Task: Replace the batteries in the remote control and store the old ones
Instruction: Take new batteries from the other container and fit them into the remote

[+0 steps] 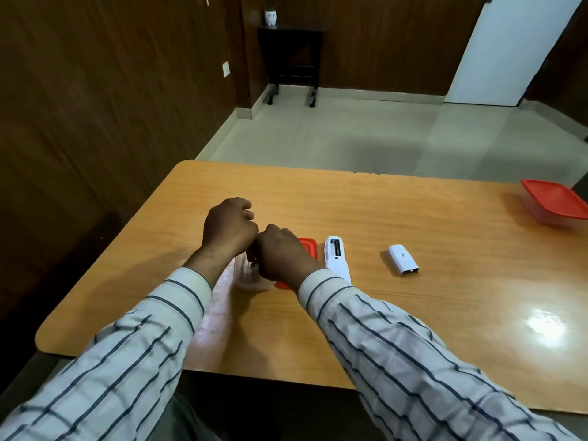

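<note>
The white remote control [336,259] lies face down on the wooden table [413,224], with its battery bay open at the far end. Its white battery cover [402,260] lies apart to the right. A small clear container [246,280] stands open left of the remote, and its red lid [309,248] lies between them, partly under my wrist. My right hand [283,257] hovers over the container with its fingers pinched on a small dark battery [253,264], of which only the tip shows. My left hand [229,226] is a closed fist touching the right hand, just behind the container.
A second clear container with a red lid [555,205] sits closed at the table's far right edge. A dark side table [291,52] with a small white pot stands by the back wall. Tiled floor lies beyond the table.
</note>
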